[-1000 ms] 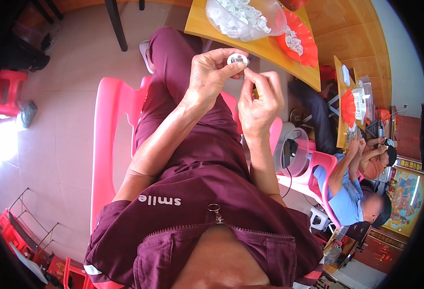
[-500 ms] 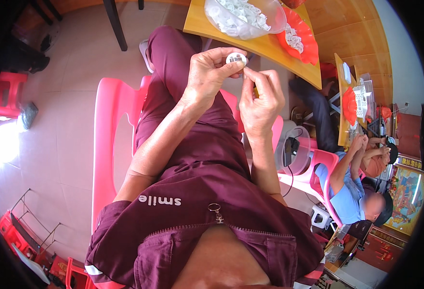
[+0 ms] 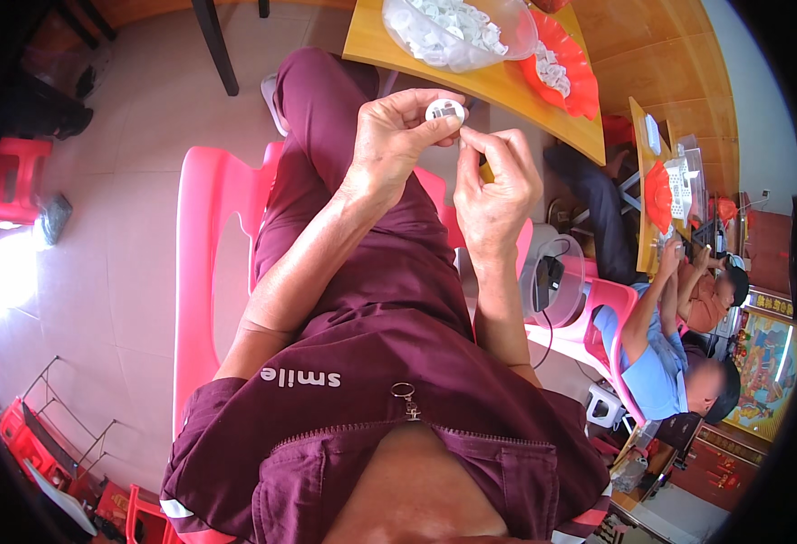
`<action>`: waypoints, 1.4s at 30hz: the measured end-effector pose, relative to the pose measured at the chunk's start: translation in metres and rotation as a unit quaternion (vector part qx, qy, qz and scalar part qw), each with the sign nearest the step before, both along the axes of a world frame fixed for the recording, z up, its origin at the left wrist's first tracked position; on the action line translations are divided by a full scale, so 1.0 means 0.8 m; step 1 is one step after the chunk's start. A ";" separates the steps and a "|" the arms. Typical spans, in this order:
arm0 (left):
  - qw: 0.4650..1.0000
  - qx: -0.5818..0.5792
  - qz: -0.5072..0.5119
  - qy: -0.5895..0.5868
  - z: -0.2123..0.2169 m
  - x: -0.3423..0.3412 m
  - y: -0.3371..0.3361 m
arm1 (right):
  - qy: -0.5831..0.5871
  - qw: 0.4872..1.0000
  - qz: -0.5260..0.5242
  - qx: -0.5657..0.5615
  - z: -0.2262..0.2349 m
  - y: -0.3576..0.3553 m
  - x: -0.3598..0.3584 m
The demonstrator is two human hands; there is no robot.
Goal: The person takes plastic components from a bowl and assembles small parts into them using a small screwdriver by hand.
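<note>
So the left hand (image 3: 396, 145) has a small round white piece (image 3: 444, 111) clamped between thumb and fingers, the side with the grey bits facing up. It's held in the air just off the desk's (image 3: 543, 113) near edge. The right hand (image 3: 498, 195) is right beside it, thumb and index tips pinched together; can't tell if there's something tiny in that grip, or if it's actually touching the piece.

On the desk there's a clear bowl (image 3: 457, 65) full of white parts (image 3: 462, 25) by the near edge, and a wavy red dish (image 3: 582, 82) with more small white parts (image 3: 550, 72) over toward the right edge.

My read is that it's close fingertip work on that one piece. Next move calls for a steady left grip and a light, accurate right pinch, imo.

Compared to a second ago, barely any change: the left grip and piece stay about put, the right hand has slid slightly to the right, away from the piece.
</note>
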State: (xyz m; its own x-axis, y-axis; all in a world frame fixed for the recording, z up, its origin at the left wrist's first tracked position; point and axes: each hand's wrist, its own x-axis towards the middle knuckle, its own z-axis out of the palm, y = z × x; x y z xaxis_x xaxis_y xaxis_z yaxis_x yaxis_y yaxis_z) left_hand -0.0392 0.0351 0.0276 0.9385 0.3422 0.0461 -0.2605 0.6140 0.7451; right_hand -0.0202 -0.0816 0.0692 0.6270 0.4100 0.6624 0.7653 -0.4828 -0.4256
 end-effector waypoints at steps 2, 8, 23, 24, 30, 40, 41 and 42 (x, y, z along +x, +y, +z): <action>1.000 0.003 -0.001 0.001 -0.001 0.000 0.000 | -0.011 1.000 -0.014 0.001 -0.003 0.001 0.000; 1.000 -0.003 -0.002 0.003 -0.006 0.003 0.002 | -0.019 0.999 -0.037 0.014 -0.012 0.009 -0.002; 0.979 -0.144 -0.144 0.009 0.006 -0.002 0.023 | 0.120 0.988 -0.011 0.097 0.008 -0.017 0.011; 0.979 -0.143 -0.144 0.009 0.007 -0.003 0.025 | 0.130 0.985 -0.007 0.114 0.009 -0.018 0.011; 0.953 -0.194 -0.230 -0.038 0.017 -0.008 0.026 | 0.234 0.955 0.019 0.180 0.022 -0.022 0.004; 0.920 -0.260 -0.285 -0.071 0.024 -0.017 0.029 | 0.247 0.934 0.085 0.245 0.027 -0.023 0.005; 0.916 -0.274 -0.286 -0.068 0.024 -0.018 0.027 | 0.249 0.932 0.088 0.248 0.027 -0.024 0.006; 0.911 -0.288 -0.287 -0.065 0.024 -0.019 0.024 | 0.246 0.935 0.093 0.240 0.027 -0.025 0.007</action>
